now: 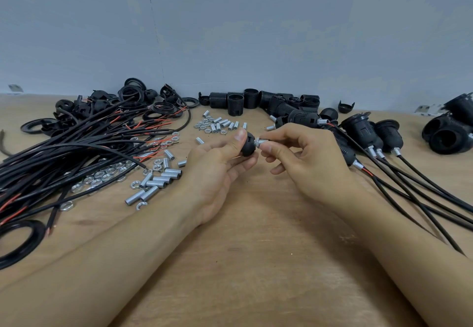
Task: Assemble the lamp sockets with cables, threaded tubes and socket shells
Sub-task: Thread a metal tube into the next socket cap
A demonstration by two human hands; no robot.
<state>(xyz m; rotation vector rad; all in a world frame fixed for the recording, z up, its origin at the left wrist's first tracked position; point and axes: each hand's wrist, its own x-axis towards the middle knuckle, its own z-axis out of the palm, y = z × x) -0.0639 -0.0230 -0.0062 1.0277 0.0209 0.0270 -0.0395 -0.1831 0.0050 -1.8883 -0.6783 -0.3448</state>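
Above the middle of the bench (256, 262), the left hand (220, 173) holds a small black socket cap (247, 147), thumb curled over its top and fingertips underneath, while the right hand (302, 157) pinches a short threaded tube (261, 143) between thumb and forefinger, its end meeting the cap's neck. Both parts look light and rigid. The cap is smooth, domed hard plastic, probably a little slippery, so a grip around its wider body seems best. The tube is bright metal with fine ridges that should give the fingertips purchase; it likely needs to start square or the thread may cross. Toward the bench's left edge lies a bundle of cables (76, 152), black, limp and springy, with red cores showing at the stripped ends. Beside it are loose tubes (161, 180) and hexagonal nuts (102, 175). Ribbed black shells (245, 102) stand along the far edge, and finished sockets (368, 132) with trailing leads lie toward the right edge.
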